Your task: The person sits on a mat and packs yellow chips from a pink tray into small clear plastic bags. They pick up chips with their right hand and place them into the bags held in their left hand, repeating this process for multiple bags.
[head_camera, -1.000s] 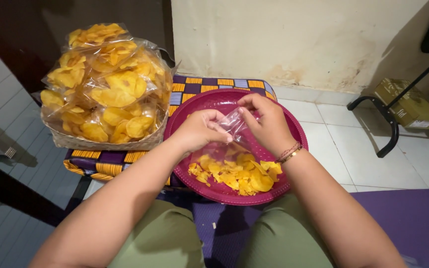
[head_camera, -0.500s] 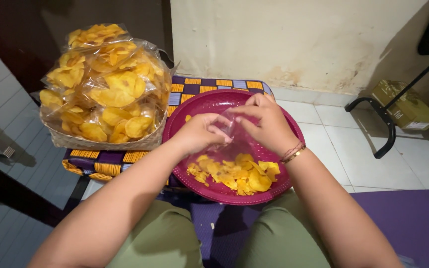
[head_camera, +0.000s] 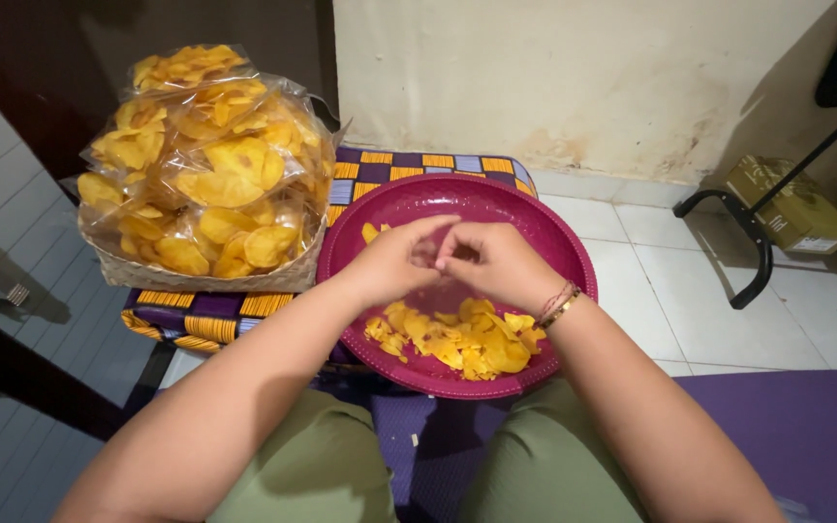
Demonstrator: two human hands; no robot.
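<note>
A heap of chips [head_camera: 457, 341] lies in the bowl [head_camera: 544, 232], at its near side. Left of the bowl stands a basket [head_camera: 215, 276] piled with bagged chips [head_camera: 205, 165]; both rest on a patterned cloth [head_camera: 428, 162].

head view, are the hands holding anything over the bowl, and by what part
Cannot be told for sure. The left hand and right hand meet fingertip to fingertip above the round magenta plastic bowl; whatever they pinch is hidden between the fingers.

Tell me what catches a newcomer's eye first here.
The heap of clear bags of yellow chips in a woven basket at the left stands out first. Beside it, a magenta bowl holds loose chips, and the left hand and right hand meet above them.
</note>
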